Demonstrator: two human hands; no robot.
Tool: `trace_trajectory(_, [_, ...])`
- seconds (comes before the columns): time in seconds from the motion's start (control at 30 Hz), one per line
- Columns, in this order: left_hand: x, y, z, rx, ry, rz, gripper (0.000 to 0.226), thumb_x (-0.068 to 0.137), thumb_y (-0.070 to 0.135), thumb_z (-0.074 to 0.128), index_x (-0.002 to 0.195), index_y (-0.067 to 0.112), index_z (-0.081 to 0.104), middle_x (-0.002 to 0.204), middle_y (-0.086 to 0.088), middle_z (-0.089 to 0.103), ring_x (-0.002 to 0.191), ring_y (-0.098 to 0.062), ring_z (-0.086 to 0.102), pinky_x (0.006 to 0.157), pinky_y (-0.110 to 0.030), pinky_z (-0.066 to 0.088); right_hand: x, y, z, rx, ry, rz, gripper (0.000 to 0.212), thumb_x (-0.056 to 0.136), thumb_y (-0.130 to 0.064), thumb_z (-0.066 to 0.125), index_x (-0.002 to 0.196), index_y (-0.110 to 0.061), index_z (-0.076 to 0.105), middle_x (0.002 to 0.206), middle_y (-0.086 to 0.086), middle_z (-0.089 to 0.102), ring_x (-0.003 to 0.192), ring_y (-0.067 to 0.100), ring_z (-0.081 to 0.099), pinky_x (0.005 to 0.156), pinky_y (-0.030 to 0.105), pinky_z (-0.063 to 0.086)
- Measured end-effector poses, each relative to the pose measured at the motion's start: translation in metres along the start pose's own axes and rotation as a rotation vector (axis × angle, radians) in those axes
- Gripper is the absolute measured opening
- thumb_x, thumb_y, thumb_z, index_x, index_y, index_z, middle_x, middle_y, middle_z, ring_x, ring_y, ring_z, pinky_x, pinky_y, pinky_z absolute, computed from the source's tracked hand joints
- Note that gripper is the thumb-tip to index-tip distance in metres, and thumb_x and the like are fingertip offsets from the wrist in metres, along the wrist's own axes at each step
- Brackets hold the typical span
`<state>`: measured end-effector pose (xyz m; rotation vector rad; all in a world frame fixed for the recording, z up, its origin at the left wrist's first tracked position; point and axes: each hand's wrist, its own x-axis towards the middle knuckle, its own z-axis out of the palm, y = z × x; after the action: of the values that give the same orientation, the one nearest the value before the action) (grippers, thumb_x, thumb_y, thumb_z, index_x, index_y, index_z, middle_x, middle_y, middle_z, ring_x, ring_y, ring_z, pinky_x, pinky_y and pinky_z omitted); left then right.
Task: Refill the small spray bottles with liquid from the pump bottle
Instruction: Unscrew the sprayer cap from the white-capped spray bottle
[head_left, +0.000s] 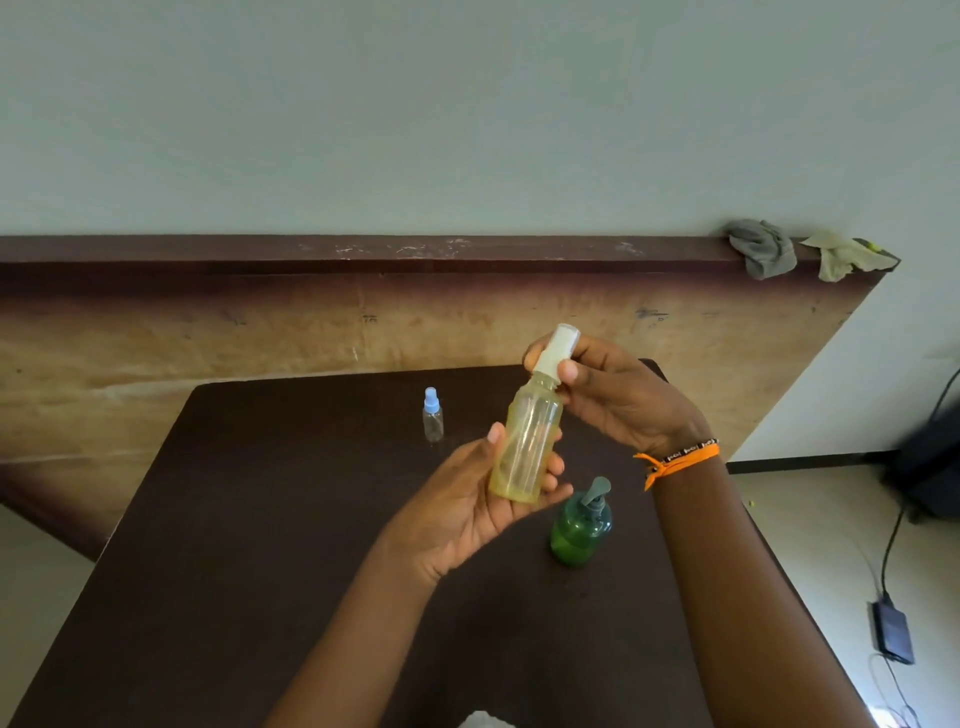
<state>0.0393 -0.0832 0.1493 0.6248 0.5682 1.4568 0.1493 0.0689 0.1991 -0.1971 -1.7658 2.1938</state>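
1. Head view: the left hand (467, 499) cradles a yellowish translucent spray bottle (527, 447) above the dark brown table (260, 519), palm up, fingers curled round the bottle's lower body with the thumb along its left side
2. Head view: the right hand (618, 400) pinches the bottle's white spray top (556, 353) between thumb and fingers, the thumb in front at the neck and the fingertips behind the cap; the bottle tilts slightly, its top leaning to the right and away
3. Head view: an orange bracelet (675, 460) sits on the right wrist
4. Head view: a small clear spray bottle with a blue top (432, 415) stands upright on the table, left of the held bottle and apart from both hands
5. Head view: a green pump bottle (579, 527) with a grey pump head stands upright on the table, just below the left hand's fingertips and between the two forearms
6. Head view: a grey cloth (763, 254) and a pale yellowish cloth (841, 254) lie on the wooden ledge behind the table, at its right end; a black cable and adapter (893, 629) lie on the floor at right
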Motion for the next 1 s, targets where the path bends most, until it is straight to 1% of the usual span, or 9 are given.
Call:
trace_trajectory(0.13, [0.002,-0.004,-0.002,0.108,0.106,0.039,0.066,0.067,0.041,0.078,0.117,0.003,0.059,0.104,-0.015,0.068,0.094,-0.021,0.067,0.093,-0.034,0.051,0.001,-0.004,-0.002,-0.016,-0.006,-0.020,0.035,0.077,-0.031,0.077,0.109,-0.018,0.071,0.099,-0.004,0.067,0.086,0.011,0.059,0.076,0.020,0.052])
trace_trajectory(0.23, [0.003,-0.005,-0.004,0.295,0.190,0.057,0.046,0.081,0.028,0.067,0.121,0.010,0.055,0.116,-0.009,0.066,0.108,-0.019,0.062,0.094,-0.027,0.049,0.002,-0.004,-0.003,-0.045,0.140,-0.076,0.036,0.084,-0.019,0.066,0.118,-0.011,0.059,0.103,-0.009,0.067,0.087,0.004,0.060,0.073,0.016,0.048])
trace_trajectory(0.33, [0.005,-0.013,-0.007,0.490,0.245,0.064,0.034,0.087,0.017,0.059,0.121,0.015,0.055,0.120,-0.004,0.064,0.115,-0.015,0.058,0.095,-0.023,0.047,0.003,-0.007,-0.005,-0.024,0.326,-0.157,0.036,0.086,-0.015,0.060,0.121,-0.008,0.054,0.103,-0.004,0.062,0.086,0.004,0.058,0.070,0.015,0.047])
trace_trajectory(0.43, [0.008,-0.021,-0.012,0.570,0.284,0.057,0.033,0.088,0.012,0.057,0.121,0.016,0.054,0.121,-0.002,0.063,0.114,-0.011,0.058,0.087,-0.018,0.048,0.001,-0.013,-0.010,0.025,0.489,-0.201,0.037,0.084,-0.019,0.060,0.118,-0.008,0.055,0.100,-0.001,0.058,0.083,0.006,0.055,0.069,0.013,0.047])
trace_trajectory(0.5, [0.009,-0.025,-0.015,0.609,0.306,0.060,0.033,0.088,0.011,0.058,0.120,0.016,0.054,0.121,0.000,0.063,0.113,-0.009,0.058,0.083,-0.016,0.048,-0.002,-0.017,-0.013,0.031,0.542,-0.193,0.023,0.096,-0.008,0.046,0.117,-0.008,0.055,0.097,0.000,0.057,0.082,0.007,0.053,0.071,0.013,0.048])
trace_trajectory(0.57, [0.011,-0.029,-0.018,0.633,0.313,0.067,0.033,0.087,0.010,0.059,0.119,0.016,0.054,0.119,0.002,0.063,0.109,-0.006,0.059,0.080,-0.014,0.047,-0.006,-0.019,-0.017,0.051,0.589,-0.184,0.024,0.099,-0.003,0.039,0.113,-0.010,0.057,0.095,0.000,0.057,0.081,0.007,0.052,0.072,0.013,0.049])
trace_trajectory(0.73, [0.015,-0.039,-0.025,0.657,0.321,0.058,0.034,0.087,0.008,0.059,0.119,0.016,0.053,0.118,0.005,0.062,0.104,0.000,0.060,0.078,-0.012,0.047,-0.019,-0.018,-0.031,0.165,0.753,-0.149,0.019,0.100,-0.007,0.040,0.103,-0.010,0.059,0.093,0.002,0.059,0.080,0.008,0.056,0.074,0.015,0.050])
trace_trajectory(0.87, [0.017,-0.051,-0.031,0.653,0.338,0.038,0.032,0.087,0.007,0.058,0.116,0.019,0.053,0.118,0.005,0.061,0.104,0.000,0.059,0.078,-0.012,0.047,-0.035,0.007,-0.057,-0.083,0.932,0.010,0.020,0.099,-0.006,0.045,0.087,-0.010,0.060,0.084,0.004,0.058,0.074,0.009,0.052,0.071,0.018,0.045])
trace_trajectory(1.0, [0.016,-0.065,-0.042,0.665,0.386,-0.039,0.028,0.091,0.011,0.055,0.119,0.016,0.051,0.119,0.002,0.061,0.109,-0.006,0.057,0.079,-0.012,0.047,-0.058,0.070,-0.091,-0.481,1.027,0.399,0.016,0.090,-0.010,0.059,0.087,0.003,0.068,0.075,0.013,0.058,0.062,0.014,0.048,0.063,0.025,0.042])
